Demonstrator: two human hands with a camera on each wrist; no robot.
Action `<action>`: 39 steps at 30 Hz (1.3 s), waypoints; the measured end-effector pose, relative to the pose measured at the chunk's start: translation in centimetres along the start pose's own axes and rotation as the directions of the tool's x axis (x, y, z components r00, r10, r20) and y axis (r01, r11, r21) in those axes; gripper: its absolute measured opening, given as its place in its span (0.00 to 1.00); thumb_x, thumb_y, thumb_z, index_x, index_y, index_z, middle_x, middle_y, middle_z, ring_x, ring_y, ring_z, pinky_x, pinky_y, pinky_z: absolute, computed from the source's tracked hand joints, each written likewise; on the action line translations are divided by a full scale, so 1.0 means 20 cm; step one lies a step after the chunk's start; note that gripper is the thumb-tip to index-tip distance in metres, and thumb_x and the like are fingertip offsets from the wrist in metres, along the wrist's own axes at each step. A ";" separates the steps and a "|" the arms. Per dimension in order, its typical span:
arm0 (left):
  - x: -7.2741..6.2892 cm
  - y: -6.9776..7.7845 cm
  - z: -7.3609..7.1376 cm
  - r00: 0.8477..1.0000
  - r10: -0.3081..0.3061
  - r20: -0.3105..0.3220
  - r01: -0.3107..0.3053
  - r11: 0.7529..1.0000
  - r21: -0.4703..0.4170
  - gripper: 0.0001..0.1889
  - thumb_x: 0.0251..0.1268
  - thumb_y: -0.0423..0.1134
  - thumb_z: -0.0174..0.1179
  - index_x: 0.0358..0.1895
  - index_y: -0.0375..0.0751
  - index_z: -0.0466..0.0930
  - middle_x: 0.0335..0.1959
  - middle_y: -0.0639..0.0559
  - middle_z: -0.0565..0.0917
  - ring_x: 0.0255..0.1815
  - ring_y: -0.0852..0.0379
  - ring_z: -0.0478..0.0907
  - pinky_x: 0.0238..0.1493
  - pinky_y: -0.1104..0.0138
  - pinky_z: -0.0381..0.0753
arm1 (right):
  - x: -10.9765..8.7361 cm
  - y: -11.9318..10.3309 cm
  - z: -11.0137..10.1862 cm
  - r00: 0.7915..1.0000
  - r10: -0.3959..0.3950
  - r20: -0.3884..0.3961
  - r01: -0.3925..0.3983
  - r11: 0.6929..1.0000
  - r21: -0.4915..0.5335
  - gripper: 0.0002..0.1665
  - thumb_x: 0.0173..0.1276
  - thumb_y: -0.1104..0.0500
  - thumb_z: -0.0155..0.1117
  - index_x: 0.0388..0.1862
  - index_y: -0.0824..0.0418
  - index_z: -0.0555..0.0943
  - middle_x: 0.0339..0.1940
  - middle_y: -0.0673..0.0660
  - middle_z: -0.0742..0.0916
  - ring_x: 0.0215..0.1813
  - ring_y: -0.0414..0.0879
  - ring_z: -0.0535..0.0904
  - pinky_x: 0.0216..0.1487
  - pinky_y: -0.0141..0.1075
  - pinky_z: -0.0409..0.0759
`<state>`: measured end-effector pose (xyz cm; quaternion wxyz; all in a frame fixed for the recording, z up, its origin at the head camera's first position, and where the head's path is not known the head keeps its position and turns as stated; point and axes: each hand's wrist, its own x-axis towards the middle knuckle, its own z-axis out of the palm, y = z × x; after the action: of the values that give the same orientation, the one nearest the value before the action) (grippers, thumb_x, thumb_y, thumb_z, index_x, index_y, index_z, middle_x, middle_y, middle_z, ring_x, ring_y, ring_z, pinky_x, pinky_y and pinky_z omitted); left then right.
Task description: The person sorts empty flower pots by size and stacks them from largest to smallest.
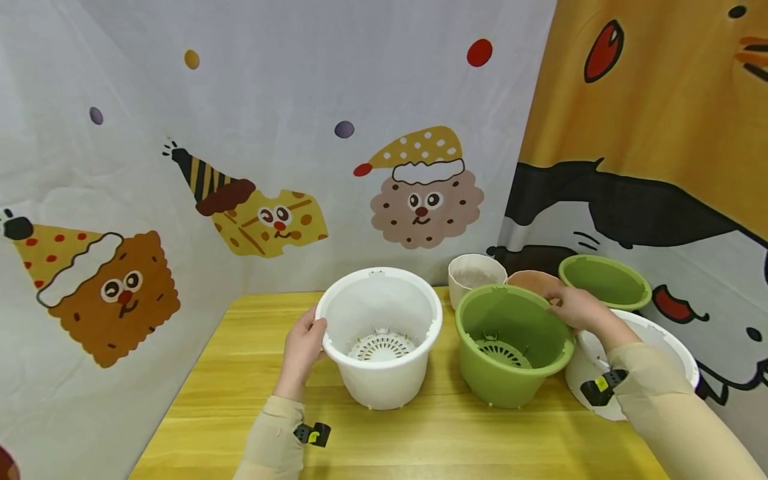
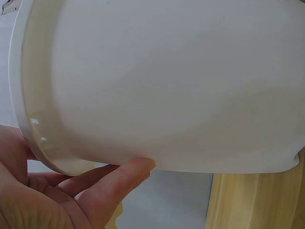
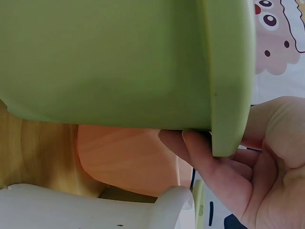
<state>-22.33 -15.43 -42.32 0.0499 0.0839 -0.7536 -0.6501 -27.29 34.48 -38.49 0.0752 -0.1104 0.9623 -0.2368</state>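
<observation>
A white plastic pot point(image 1: 384, 383) with a slotted bottom stands in front of me on the left. My left hand point(image 1: 303, 350) grips its left rim, thumb over the edge and fingers on the outer wall, as the left wrist view shows. To its right is a green pot point(image 1: 501, 383) of like shape, tilted a little. My right hand point(image 1: 579, 310) pinches the green pot's right rim; in the right wrist view the fingers point(image 3: 214, 176) lie under the rim against the outside. Both pots' insides show slotted drain bottoms and hold nothing.
Behind the green pot are a small white pot point(image 1: 465, 293) and an orange pot point(image 1: 534, 281). On the right stand another white pot point(image 1: 660, 340), partly behind my right arm, and another green pot point(image 1: 606, 283). A printed cloth point(image 1: 336, 67) hangs behind the wooden table point(image 1: 240, 387).
</observation>
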 end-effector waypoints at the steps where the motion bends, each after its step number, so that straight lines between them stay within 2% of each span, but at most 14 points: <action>1: 0.00 0.00 0.00 1.000 0.000 0.000 0.000 1.000 0.000 0.25 0.74 0.40 0.48 0.72 0.40 0.69 0.60 0.35 0.78 0.51 0.37 0.79 0.39 0.57 0.87 | 0.00 0.00 0.00 1.000 0.003 0.000 -0.003 1.000 0.004 0.18 0.71 0.66 0.54 0.55 0.76 0.75 0.43 0.75 0.82 0.37 0.56 0.81 0.22 0.40 0.81; 10: 0.00 0.00 -0.01 1.000 -0.002 -0.002 0.002 1.000 0.006 0.24 0.74 0.40 0.48 0.71 0.41 0.70 0.59 0.35 0.79 0.48 0.39 0.81 0.39 0.57 0.87 | -0.04 0.00 -0.01 0.999 0.040 0.015 -0.041 0.998 0.038 0.21 0.73 0.65 0.54 0.59 0.79 0.72 0.49 0.80 0.79 0.41 0.60 0.81 0.26 0.42 0.84; 17: -0.01 0.00 -0.01 1.000 -0.001 0.004 0.001 1.000 0.006 0.25 0.74 0.40 0.48 0.72 0.40 0.69 0.60 0.34 0.78 0.50 0.38 0.80 0.37 0.60 0.87 | -0.07 0.01 -0.03 0.999 0.039 -0.006 -0.038 0.996 0.081 0.22 0.73 0.65 0.54 0.59 0.81 0.70 0.46 0.79 0.80 0.39 0.58 0.82 0.26 0.41 0.86; 24: -0.01 0.00 0.00 1.000 0.003 0.008 -0.003 1.000 0.001 0.24 0.75 0.40 0.48 0.71 0.40 0.69 0.60 0.34 0.78 0.44 0.46 0.82 0.37 0.61 0.87 | -0.11 -0.01 -0.07 0.999 0.030 -0.019 -0.027 0.990 0.135 0.26 0.76 0.65 0.52 0.64 0.83 0.66 0.48 0.80 0.79 0.39 0.56 0.83 0.28 0.42 0.86; 31: -0.01 0.01 0.00 1.000 0.007 0.008 -0.007 1.000 -0.001 0.25 0.75 0.40 0.47 0.72 0.38 0.68 0.60 0.33 0.77 0.49 0.39 0.80 0.37 0.60 0.87 | -0.14 -0.07 -0.12 0.998 0.020 -0.060 -0.011 0.990 0.141 0.24 0.76 0.64 0.53 0.63 0.80 0.67 0.46 0.76 0.81 0.37 0.53 0.83 0.29 0.42 0.86; 39: -0.01 0.00 0.00 1.000 0.017 0.007 -0.017 1.000 -0.003 0.25 0.75 0.39 0.48 0.72 0.38 0.68 0.61 0.32 0.76 0.49 0.41 0.81 0.40 0.57 0.87 | -0.17 -0.10 -0.18 0.994 0.020 -0.108 0.000 0.984 0.176 0.26 0.78 0.62 0.52 0.65 0.80 0.66 0.45 0.73 0.84 0.33 0.49 0.84 0.30 0.42 0.87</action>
<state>-22.08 -15.36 -42.22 0.0528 0.0749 -0.7536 -0.6509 -24.29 35.17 -34.11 0.0329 -0.0854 0.9409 -0.3262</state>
